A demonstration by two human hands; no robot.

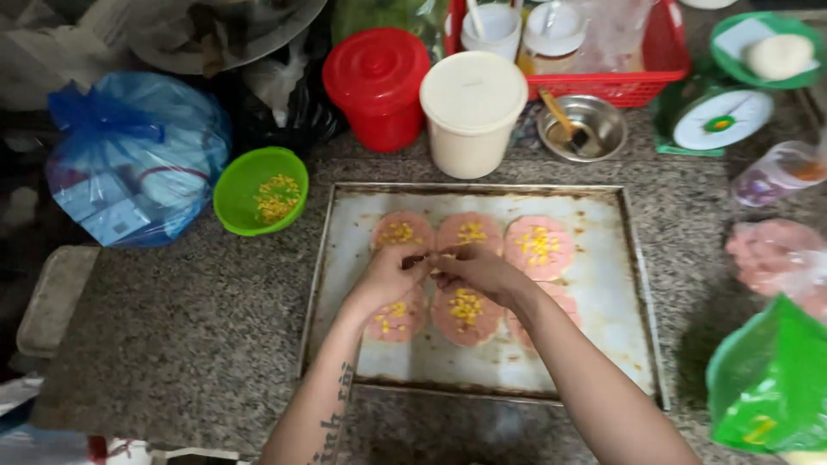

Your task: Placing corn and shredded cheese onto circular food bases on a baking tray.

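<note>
I judge I'm mid-topping: my left hand (385,274) and right hand (479,269) meet fingertip to fingertip, pinching something (too small to tell), over the pink rounds (469,231) on the baking tray (603,293); next, more corn from the green bowl (258,189).

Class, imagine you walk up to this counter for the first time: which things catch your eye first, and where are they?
First, the metal baking tray at the centre, holding round pink patties dotted with yellow corn, where the left hand and right hand meet fingertip to fingertip above them. Next, the red lidded bucket and white lidded tub behind the tray. A green bowl of corn sits left of the tray.
</note>
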